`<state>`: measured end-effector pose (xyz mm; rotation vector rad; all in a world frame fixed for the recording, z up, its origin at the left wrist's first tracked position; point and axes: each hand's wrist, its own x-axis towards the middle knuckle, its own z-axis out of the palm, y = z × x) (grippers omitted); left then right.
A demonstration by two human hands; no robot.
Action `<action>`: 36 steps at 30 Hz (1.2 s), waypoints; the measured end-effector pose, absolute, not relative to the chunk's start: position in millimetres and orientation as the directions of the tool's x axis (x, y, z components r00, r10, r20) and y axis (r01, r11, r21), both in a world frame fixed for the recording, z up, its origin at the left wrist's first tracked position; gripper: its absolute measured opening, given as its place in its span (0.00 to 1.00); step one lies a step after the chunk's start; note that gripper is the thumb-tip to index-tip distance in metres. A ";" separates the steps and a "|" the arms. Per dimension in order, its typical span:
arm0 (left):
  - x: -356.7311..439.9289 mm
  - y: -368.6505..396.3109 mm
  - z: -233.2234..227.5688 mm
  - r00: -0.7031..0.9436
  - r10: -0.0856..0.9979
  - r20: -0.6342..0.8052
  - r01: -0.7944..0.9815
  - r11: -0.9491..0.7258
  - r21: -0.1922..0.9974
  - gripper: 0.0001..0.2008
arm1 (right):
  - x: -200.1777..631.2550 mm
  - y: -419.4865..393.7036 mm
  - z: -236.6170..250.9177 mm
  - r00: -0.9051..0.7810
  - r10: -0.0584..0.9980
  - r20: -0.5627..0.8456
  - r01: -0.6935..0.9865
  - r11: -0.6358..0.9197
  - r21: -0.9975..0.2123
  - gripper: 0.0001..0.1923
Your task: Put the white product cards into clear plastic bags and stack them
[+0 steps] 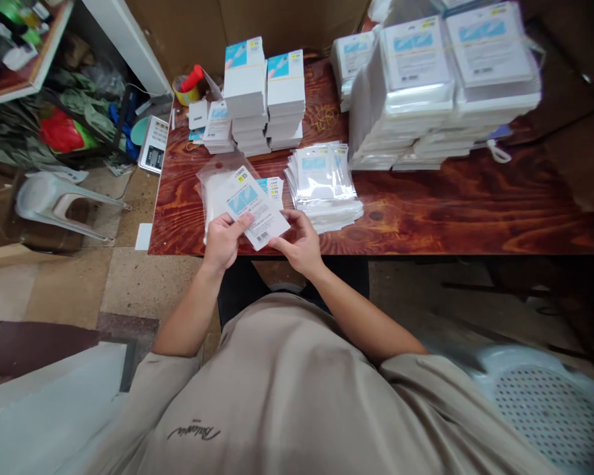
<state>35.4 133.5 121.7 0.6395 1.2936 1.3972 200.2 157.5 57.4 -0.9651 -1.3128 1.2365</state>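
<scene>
Above the table's front edge, a white printed card [262,221] with a light-blue picture and a barcode is tilted between my two hands. My left hand [222,241] is closed on its left edge, thumb across the front. At the lower right corner, my right hand [303,245] pinches the card between thumb and fingers. Clear plastic bags [212,179] lie behind my left hand, partly covered by the card. Several more cards [276,189] are fanned out just beyond it. To the right sits a pile of bagged cards [321,181].
Tall stacks of cards [245,92] stand at the back of the wooden table [475,218]. Large banded stacks of bagged cards [410,86] rise at the right. Rubber bands [323,117] lie between them. A scale [153,148] sits at the left edge; a plastic stool [54,198] stands beyond.
</scene>
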 end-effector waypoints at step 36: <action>-51.0 177.4 88.4 -0.573 0.793 -0.206 -0.274 0.052 0.960 0.07 | 227.2 184.7 113.6 -0.592 0.721 0.360 0.559 0.689 -0.461 0.14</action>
